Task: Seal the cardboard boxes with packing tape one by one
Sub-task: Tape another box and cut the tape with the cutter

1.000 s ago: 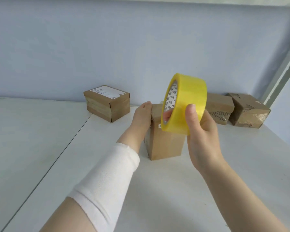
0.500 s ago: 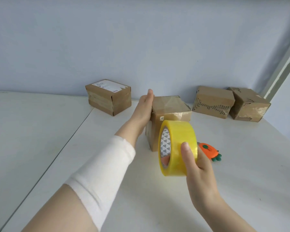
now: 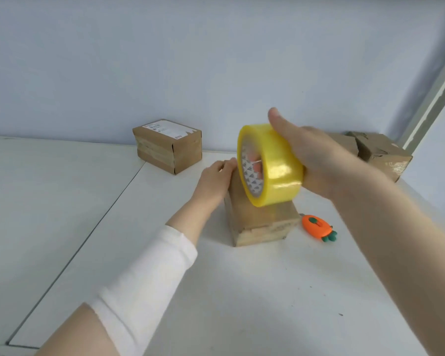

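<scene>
At the centre of the frame the right hand (image 3: 311,160) grasps the yellow tape roll (image 3: 271,167), thumb over the rim and fingers through the core, holding it above the centre box (image 3: 262,227). The left hand (image 3: 215,179) lies with straight fingers against that box's left side, grasping nothing.

A clear strip seems to run from the roll down to the box's near face. The box is small and steadied from one side only, so a hard pull on the roll could tip it or drag it across the white table (image 3: 242,291). Loose tape could also twist and stick to itself, or go on crooked and leave the seam open. The carrot-shaped cutter (image 3: 317,227) lies just beside the box, on its right.

The labelled box (image 3: 167,146), in the upper left, has a white label with print too small to read. The roll's core shows small triangle marks but no legible words. The far-right box (image 3: 382,154) has dark, unreadable print.
</scene>
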`<state>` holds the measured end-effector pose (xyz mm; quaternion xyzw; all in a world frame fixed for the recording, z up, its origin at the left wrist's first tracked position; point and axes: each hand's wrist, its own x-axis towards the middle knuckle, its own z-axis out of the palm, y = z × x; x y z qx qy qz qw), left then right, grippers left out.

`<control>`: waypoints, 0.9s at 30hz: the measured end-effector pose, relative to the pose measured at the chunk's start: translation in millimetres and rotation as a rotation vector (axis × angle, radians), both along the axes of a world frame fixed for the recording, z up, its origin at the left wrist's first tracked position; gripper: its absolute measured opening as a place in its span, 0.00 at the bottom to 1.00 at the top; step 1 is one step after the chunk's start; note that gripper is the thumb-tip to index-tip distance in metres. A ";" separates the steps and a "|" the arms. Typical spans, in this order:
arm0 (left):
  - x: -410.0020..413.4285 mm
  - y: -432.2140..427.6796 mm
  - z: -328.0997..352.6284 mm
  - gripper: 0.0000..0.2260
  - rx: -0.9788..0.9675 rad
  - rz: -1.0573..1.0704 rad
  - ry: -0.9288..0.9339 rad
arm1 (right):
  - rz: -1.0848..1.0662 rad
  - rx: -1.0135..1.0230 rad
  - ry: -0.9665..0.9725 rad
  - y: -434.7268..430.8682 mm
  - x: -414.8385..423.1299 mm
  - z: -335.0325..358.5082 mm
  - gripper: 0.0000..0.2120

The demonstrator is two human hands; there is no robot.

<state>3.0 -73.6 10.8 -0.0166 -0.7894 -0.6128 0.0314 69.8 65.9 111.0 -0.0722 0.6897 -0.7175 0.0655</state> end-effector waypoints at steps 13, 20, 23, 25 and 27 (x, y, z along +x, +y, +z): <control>-19.5 8.4 -22.0 0.16 0.143 0.023 -0.023 | -0.333 0.034 0.164 -19.9 -1.0 -61.5 0.15; -16.8 9.8 -21.9 0.13 0.168 0.033 -0.007 | -0.268 -0.078 0.257 -7.5 25.4 -81.3 0.23; -18.4 9.8 -21.5 0.11 0.169 0.033 -0.018 | -0.235 -0.016 0.326 -9.1 26.7 -83.5 0.22; -18.9 10.1 -22.6 0.09 0.142 0.031 -0.023 | -0.259 -0.025 0.314 -14.3 28.8 -78.6 0.21; -20.5 9.7 -23.9 0.10 0.080 0.023 -0.031 | -0.293 -0.079 0.288 -16.3 36.5 -72.8 0.22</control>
